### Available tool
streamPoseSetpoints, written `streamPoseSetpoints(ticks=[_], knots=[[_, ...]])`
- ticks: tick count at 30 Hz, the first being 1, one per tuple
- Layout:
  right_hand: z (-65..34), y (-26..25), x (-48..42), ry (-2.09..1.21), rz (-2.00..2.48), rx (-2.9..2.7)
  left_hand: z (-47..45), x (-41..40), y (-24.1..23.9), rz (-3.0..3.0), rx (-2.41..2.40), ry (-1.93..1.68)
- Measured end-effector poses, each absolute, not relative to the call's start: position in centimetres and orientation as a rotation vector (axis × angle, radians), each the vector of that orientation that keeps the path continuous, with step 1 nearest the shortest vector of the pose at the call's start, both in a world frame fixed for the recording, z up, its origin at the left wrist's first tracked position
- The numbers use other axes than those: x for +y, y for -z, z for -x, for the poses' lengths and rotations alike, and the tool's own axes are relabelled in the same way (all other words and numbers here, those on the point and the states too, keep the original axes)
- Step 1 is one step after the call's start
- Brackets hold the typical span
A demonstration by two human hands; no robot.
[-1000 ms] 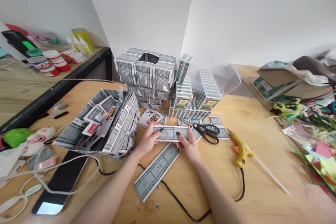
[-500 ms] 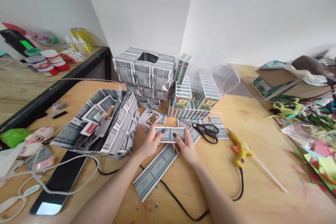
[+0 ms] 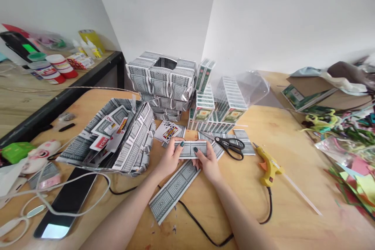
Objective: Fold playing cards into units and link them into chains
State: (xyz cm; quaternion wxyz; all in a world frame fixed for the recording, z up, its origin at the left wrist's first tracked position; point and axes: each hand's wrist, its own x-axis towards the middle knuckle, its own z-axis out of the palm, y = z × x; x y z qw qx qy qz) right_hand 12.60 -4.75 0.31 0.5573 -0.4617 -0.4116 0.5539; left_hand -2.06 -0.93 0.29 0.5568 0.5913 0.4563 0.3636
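Observation:
Between my two hands is a short strip of patterned playing cards (image 3: 191, 150), held level. My left hand (image 3: 171, 155) pinches its left end, thumb on top. My right hand (image 3: 208, 164) grips the right end, its thumb pressed near the middle. Beneath lies a long strip of joined cards (image 3: 175, 187), slanting across the table. Black-handled scissors (image 3: 231, 146) rest just right of my right hand. Several loose cards (image 3: 169, 131) lie behind my left hand, one face up. Farther right is a yellow glue gun (image 3: 271, 168) with a clear glue stick in it.
At left stands a card-built basket (image 3: 133, 140) filled with loose cards. Behind are a card-covered box (image 3: 164, 78) and stacked card packs (image 3: 216, 105). A phone (image 3: 67, 203) lies under a white cable at left. Colourful scraps (image 3: 356, 172) pile up at far right.
My left hand's fingers have shifted slightly along the left end of the short card strip. Otherwise both hands hold it in nearly the same place.

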Motion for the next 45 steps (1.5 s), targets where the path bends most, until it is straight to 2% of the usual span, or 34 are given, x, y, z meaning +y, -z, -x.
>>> streamPoseSetpoints(ticks=[6, 30, 45], knots=[[-12.79, -0.35, -4.69, -1.247, 1.124, -0.986, 2.23, -0.57, -0.09, -1.435, 1.117, -0.905], [-13.39, -0.97, -5.22, -1.489, 1.025, -1.048, 2.16, -0.91, -0.92, -1.353, 1.143, -0.908], [-13.00, -0.74, -4.85, -1.332, 1.106, -0.971, 2.30, -0.57, -0.37, -1.345, 1.012, -0.878]])
